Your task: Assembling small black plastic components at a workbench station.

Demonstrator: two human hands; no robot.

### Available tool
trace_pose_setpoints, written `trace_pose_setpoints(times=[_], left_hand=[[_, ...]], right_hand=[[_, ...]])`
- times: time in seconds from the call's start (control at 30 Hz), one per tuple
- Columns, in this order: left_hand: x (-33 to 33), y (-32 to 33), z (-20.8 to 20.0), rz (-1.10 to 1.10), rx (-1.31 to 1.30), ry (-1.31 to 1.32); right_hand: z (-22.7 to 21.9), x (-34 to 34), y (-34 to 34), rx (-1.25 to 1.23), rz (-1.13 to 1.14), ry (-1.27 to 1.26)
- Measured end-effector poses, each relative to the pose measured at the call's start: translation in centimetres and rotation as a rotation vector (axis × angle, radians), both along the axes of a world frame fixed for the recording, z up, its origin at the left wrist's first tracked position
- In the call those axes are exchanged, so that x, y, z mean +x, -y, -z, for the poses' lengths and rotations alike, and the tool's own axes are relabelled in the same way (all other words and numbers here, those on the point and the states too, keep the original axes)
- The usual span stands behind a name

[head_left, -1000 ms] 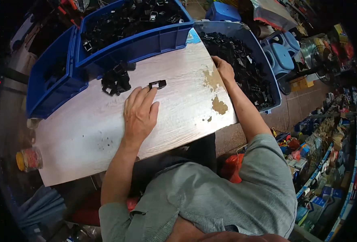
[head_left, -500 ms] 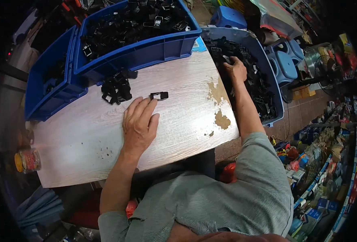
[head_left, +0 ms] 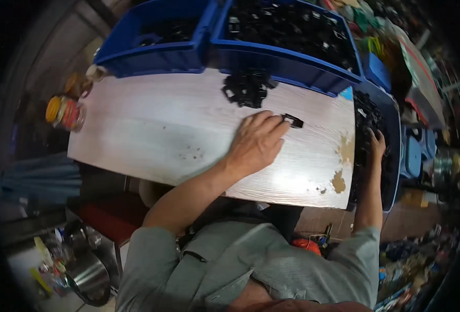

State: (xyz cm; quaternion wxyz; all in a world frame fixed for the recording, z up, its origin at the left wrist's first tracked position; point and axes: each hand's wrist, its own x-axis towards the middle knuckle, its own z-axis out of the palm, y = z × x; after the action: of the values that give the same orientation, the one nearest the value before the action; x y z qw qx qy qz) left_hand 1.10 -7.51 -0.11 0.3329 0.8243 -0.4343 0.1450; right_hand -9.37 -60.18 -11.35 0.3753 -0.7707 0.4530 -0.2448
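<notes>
My left hand (head_left: pixel 258 139) rests on the table with its fingers stretched out and the thumb apart. Its fingertips are at the near edge of a small black plastic part (head_left: pixel 298 123) with a rectangular opening; whether they touch it I cannot tell. My right hand (head_left: pixel 378 144) reaches into the blue-grey bin (head_left: pixel 396 122) at the right, low among dark plastic parts (head_left: pixel 366 106). Two of its fingers show apart, but the fingertips blend into the dark parts, so a hold is not visible. A pile of similar black parts (head_left: pixel 246 88) lies just beyond my left hand.
Two blue crates (head_left: pixel 287 67) with black parts stand along the table's (head_left: pixel 136 119) far edge. A yellow-lidded jar (head_left: pixel 66 113) is at the left end. Blue stools (head_left: pixel 411 156) stand right of the bin. Brown worn patches mark the tabletop's right side.
The whole view has turned, shifting the table and crates. My left hand stays beside the single black part. My right hand remains in the bin, a little nearer to me among the parts.
</notes>
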Motion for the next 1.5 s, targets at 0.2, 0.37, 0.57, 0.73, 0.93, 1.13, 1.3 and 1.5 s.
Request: trace_pose_setpoints(times=[0.2, 0.37, 0.57, 0.73, 0.93, 1.13, 1.3, 1.5], left_hand=[[-0.1, -1.2, -0.4, -0.016, -0.032, 0.001], [-0.3, -1.2, -0.4, 0.013, 0.049, -0.094], [0.1, -2.8, -1.5, 0.059, -0.265, -0.036], [5.0, -9.0, -7.5, -0.076, -0.438, 0.215], [16.6, -17.6, -12.1, -0.403, -0.160, 0.332], [26.2, -21.4, -12.7, -0.479, 0.342, 0.040], [31.6, -18.8, -11.7, -0.315, 0.594, -0.138], [37.1, -14.1, -8.3, -0.216, 0.809, -0.123]], right_hand=[[-7.7, -0.5, -8.8, 0.321, 0.023, 0.267], [-14.7, 0.4, -17.3, 0.341, -0.145, 0.412], [-17.3, 4.4, -27.5, 0.548, -0.614, 0.521], [-16.4, 7.1, -39.3, 0.688, -0.920, 0.305], [-13.9, 11.7, -49.3, 1.216, -1.077, 0.376], [-14.2, 15.2, -50.9, 1.065, -1.142, 0.263], [-12.3, 15.3, -50.0, 1.224, -1.208, 0.443], [-12.0, 15.4, -49.6, 1.311, -1.168, 0.439]])
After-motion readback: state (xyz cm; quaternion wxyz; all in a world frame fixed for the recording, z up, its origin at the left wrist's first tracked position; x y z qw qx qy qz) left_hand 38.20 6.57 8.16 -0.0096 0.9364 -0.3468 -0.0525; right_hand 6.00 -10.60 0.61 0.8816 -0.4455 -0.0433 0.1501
